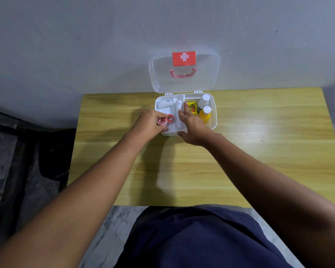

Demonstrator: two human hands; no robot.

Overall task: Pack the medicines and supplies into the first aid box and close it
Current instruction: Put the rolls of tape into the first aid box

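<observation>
The white first aid box (214,111) stands open at the table's far edge, its clear lid (184,82) with a red cross label leaning on the wall. A white inner tray (179,98) sits in its left half, holding a bandage roll (164,103) and a white tube (179,105). My left hand (150,123) holds a red tape roll (161,121) over the tray, beside a second red roll (170,118). My right hand (191,126) grips the tray's right edge. A yellow packet (191,108), a white bottle (203,104) and a yellow bottle (205,114) lie in the right half.
The yellow wooden table (240,161) stands against a grey wall (85,45). A dark object (52,157) sits on the floor at the left of the table. My dark blue clothing (197,238) fills the bottom of the view.
</observation>
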